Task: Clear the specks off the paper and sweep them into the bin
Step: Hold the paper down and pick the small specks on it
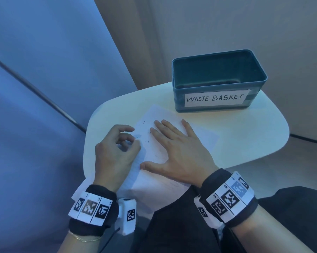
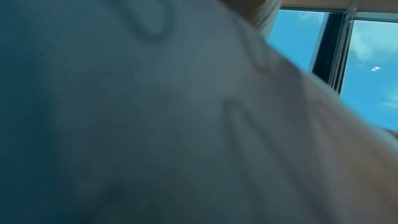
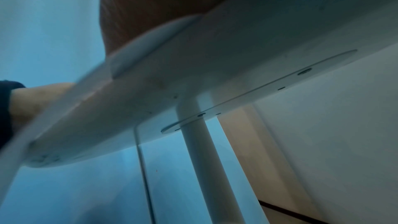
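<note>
Paper point(image 1: 155, 181): lay on the white worktop point(image 1: 236, 128), near edge overhanging.
Specks point(image 1: 147, 133): scattered on the paper between the hands.
Right hand point(image 1: 176, 152): spread flat, pressing the paper.
Left hand point(image 1: 115, 148): fingers curled, holding nothing visible.
Bin point(image 1: 217, 81): beyond the paper.

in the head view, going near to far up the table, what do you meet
wrist bands → right hand pressed flat on the paper → specks by its fingertips → bare strip of white table → waste basket
</note>
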